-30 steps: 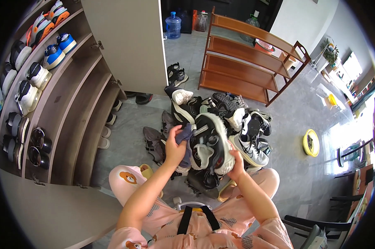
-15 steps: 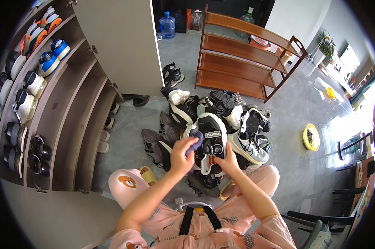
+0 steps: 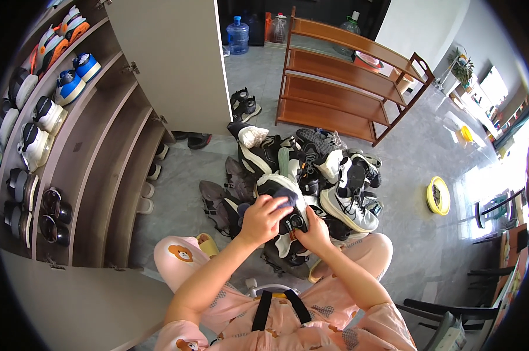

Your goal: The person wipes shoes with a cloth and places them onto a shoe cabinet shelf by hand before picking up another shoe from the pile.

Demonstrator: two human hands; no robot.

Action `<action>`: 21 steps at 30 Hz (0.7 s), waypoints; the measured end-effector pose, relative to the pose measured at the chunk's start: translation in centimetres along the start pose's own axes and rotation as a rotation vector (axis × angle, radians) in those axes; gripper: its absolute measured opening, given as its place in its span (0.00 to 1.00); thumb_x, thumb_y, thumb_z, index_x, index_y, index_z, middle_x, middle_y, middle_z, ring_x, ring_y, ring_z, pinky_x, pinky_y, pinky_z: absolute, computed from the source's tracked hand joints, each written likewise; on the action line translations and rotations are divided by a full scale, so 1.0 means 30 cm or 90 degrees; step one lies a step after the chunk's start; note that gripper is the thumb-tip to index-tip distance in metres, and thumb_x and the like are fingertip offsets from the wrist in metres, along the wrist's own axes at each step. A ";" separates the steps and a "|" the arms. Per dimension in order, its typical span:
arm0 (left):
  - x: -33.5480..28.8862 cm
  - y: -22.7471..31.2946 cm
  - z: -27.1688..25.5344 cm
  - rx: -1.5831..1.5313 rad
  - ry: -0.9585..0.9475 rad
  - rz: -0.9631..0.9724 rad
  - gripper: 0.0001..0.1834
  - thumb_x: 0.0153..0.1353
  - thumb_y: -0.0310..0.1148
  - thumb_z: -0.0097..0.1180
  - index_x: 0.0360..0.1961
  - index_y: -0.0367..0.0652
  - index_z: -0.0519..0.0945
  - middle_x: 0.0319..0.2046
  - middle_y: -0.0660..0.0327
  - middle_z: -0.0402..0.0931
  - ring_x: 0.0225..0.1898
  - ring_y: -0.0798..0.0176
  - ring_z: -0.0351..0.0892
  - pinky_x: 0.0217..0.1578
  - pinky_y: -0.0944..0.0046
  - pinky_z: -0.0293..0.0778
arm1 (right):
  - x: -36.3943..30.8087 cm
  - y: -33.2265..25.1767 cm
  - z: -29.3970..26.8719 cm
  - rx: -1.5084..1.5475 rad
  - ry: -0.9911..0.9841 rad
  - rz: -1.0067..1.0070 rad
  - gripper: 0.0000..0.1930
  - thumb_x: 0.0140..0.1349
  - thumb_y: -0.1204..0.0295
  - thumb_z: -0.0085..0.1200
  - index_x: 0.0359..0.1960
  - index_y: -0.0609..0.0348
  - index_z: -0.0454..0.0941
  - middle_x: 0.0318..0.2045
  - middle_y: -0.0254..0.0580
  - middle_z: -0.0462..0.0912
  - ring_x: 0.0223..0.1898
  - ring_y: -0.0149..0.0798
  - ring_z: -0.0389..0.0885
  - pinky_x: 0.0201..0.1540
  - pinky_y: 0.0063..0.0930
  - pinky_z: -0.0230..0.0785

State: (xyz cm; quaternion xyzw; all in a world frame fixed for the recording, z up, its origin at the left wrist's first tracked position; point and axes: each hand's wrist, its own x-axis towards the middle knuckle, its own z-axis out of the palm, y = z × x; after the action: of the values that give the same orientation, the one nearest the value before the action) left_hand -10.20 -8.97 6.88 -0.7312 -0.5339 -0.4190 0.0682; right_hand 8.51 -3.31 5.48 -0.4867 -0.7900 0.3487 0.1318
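In front of me, over a heap of shoes, I hold a black sneaker (image 3: 269, 186) with a white sole edge. My right hand (image 3: 314, 235) grips its near right side. My left hand (image 3: 261, 221) is closed round a dark blue cloth (image 3: 286, 196), which presses on the sneaker's upper. Part of the sneaker is hidden behind the cloth and fingers. Right of it in the heap lies a white-grey sneaker (image 3: 353, 215) with black laces. A dark grey shoe (image 3: 213, 196) rests at the heap's left.
A shoe cabinet (image 3: 80, 175) with an open door (image 3: 168, 64) stands left, holding several shoes and sunglasses. Beyond the heap is a brown wooden rack (image 3: 340, 88). Black sandals (image 3: 244, 106) lie near the door. A yellow basin (image 3: 438, 195) sits on the floor at right.
The held sneaker has tilted and shifted left and lower. My left hand has moved the cloth right, onto the sneaker's upper; my right hand has moved slightly left and down.
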 end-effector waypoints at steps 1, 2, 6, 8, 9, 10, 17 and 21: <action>-0.002 0.002 -0.004 -0.014 -0.035 0.020 0.21 0.40 0.22 0.57 0.39 0.48 0.84 0.45 0.63 0.77 0.40 0.55 0.74 0.39 0.60 0.77 | -0.001 0.005 -0.001 0.000 0.000 -0.001 0.42 0.43 0.61 0.63 0.61 0.69 0.63 0.45 0.63 0.79 0.48 0.59 0.79 0.50 0.42 0.72; -0.002 0.001 -0.004 -0.020 -0.032 0.026 0.21 0.41 0.23 0.57 0.41 0.49 0.83 0.45 0.64 0.77 0.40 0.55 0.74 0.38 0.60 0.77 | -0.005 0.015 -0.004 -0.021 0.005 -0.005 0.42 0.44 0.61 0.63 0.61 0.68 0.62 0.47 0.62 0.79 0.49 0.58 0.78 0.51 0.41 0.72; 0.026 -0.048 -0.049 0.167 0.073 -0.065 0.28 0.39 0.21 0.58 0.47 0.50 0.81 0.45 0.66 0.77 0.39 0.56 0.74 0.36 0.60 0.76 | -0.012 0.010 -0.021 -0.056 0.009 -0.007 0.42 0.45 0.60 0.63 0.62 0.68 0.62 0.51 0.61 0.77 0.50 0.57 0.78 0.52 0.39 0.71; 0.016 -0.074 -0.044 0.160 0.065 -0.108 0.28 0.38 0.19 0.56 0.45 0.52 0.83 0.45 0.68 0.78 0.38 0.55 0.75 0.35 0.59 0.77 | -0.016 0.015 -0.005 -0.063 0.023 -0.047 0.42 0.46 0.61 0.62 0.63 0.68 0.61 0.52 0.61 0.76 0.49 0.56 0.79 0.51 0.39 0.72; -0.012 -0.054 -0.022 0.159 0.012 -0.115 0.27 0.38 0.19 0.57 0.44 0.50 0.83 0.44 0.67 0.78 0.39 0.55 0.75 0.36 0.59 0.77 | -0.020 0.011 0.005 -0.070 0.033 -0.064 0.42 0.46 0.62 0.61 0.63 0.68 0.61 0.52 0.61 0.76 0.49 0.56 0.79 0.50 0.39 0.73; -0.013 -0.014 -0.010 0.108 -0.029 -0.110 0.26 0.38 0.20 0.56 0.43 0.50 0.83 0.44 0.67 0.77 0.38 0.55 0.75 0.37 0.59 0.77 | -0.019 0.018 0.010 -0.079 0.045 -0.077 0.41 0.46 0.62 0.61 0.63 0.68 0.61 0.53 0.60 0.76 0.48 0.56 0.80 0.50 0.39 0.73; -0.003 0.044 -0.017 0.013 0.037 0.010 0.21 0.40 0.21 0.56 0.39 0.48 0.84 0.42 0.65 0.79 0.36 0.54 0.75 0.37 0.60 0.76 | 0.004 0.029 -0.002 -0.109 0.068 -0.076 0.42 0.45 0.63 0.61 0.63 0.68 0.60 0.50 0.58 0.77 0.44 0.55 0.81 0.46 0.40 0.74; -0.030 0.016 0.022 0.074 -0.027 0.037 0.21 0.39 0.26 0.57 0.40 0.47 0.84 0.46 0.67 0.77 0.41 0.56 0.73 0.37 0.60 0.76 | -0.007 0.011 0.017 -0.100 0.068 -0.088 0.39 0.45 0.64 0.62 0.61 0.65 0.65 0.49 0.55 0.78 0.44 0.55 0.81 0.46 0.40 0.74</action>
State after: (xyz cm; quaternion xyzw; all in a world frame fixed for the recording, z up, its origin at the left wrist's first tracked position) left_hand -9.51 -9.46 6.02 -0.7499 -0.5371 -0.3696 0.1119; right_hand 8.56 -3.60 4.91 -0.4577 -0.8385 0.2490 0.1592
